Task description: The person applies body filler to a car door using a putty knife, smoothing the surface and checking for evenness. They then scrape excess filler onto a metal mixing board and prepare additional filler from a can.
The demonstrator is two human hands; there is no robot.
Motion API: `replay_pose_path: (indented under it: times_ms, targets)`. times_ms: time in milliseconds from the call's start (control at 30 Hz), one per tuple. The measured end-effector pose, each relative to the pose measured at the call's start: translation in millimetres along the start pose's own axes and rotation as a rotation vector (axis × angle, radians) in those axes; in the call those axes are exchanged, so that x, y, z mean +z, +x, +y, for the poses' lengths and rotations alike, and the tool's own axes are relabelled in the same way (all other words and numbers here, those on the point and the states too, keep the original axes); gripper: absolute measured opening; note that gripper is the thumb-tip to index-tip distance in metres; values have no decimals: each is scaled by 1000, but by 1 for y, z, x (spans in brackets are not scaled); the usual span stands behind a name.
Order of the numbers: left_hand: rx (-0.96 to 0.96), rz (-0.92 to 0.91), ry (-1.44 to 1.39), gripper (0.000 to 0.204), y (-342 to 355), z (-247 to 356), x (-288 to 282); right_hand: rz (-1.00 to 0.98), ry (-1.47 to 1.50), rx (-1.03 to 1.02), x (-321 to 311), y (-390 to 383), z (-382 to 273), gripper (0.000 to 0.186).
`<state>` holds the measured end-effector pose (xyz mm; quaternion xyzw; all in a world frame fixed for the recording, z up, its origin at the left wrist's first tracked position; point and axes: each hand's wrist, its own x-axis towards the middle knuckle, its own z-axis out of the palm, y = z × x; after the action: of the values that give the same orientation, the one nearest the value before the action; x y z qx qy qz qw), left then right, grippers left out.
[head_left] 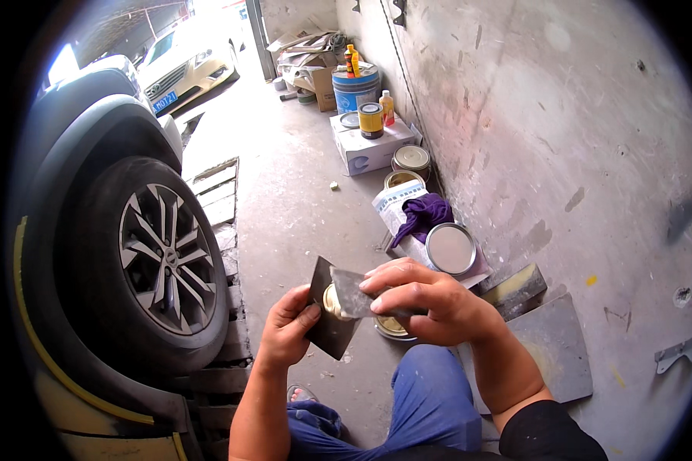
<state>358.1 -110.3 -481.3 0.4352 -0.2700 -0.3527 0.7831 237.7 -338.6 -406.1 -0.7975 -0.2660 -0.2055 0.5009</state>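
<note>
My left hand (pixel 288 326) grips a dark flat plate (pixel 338 336) by its left edge, thumb on top. On the plate sits a dab of cream-coloured filler paste (pixel 331 301). My right hand (pixel 430 300) is closed on a grey putty spreader (pixel 350 293), fingers laid over its face. The spreader's blade overlaps the plate and touches or lies just over the paste. Below the right hand, partly hidden by it, stands an open can (pixel 393 329) with yellowish content.
A car wheel (pixel 168 259) with yellow tape (pixel 24 307) on the bodywork stands at left. Along the right wall are a round lid (pixel 450 249), a purple cloth (pixel 423 216), cans (pixel 412 158), a white box (pixel 371 149) and a blue bucket (pixel 355 88). A grey panel (pixel 565 357) leans at lower right.
</note>
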Motion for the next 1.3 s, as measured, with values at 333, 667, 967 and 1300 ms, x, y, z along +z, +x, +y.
replay_pose_path:
  times_ms: [333, 667, 967, 1300]
  targets:
    - [111, 206, -231, 31, 11, -2, 30, 465, 633, 515, 19, -44, 46, 46]
    - [133, 461, -275, 25, 8, -40, 45, 470, 659, 375, 78, -49, 38, 56]
    - [227, 468, -165, 23, 9, -34, 43, 370, 354, 360, 75, -32, 34, 50]
    - [20, 342, -357, 26, 8, -17, 25, 331, 1155, 619, 42, -73, 45, 40]
